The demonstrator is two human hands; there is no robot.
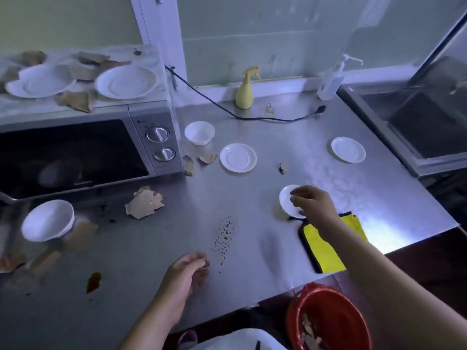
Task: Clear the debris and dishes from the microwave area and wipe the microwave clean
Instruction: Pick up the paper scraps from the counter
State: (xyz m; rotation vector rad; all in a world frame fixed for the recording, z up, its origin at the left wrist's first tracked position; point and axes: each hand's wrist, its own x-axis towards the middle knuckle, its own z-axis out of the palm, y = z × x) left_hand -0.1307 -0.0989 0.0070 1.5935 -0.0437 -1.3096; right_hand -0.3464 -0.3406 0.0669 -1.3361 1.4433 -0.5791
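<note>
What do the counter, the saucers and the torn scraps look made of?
Counter: likely brushed stainless steel, given its grey sheen and bright glare patch.
Saucers: glossy white, probably glazed ceramic, though melamine is possible; smooth moulded ring.
Scraps: brown paper or thin cardboard, matte, with ragged torn edges.

No text can be read with certainty; the microwave (pixel 75 152) has small marks on its panel, above and below the dials (pixel 158 134), but they are too blurred to make out.

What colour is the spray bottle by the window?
Yellow; the spray bottle shows best in the head view.
</note>
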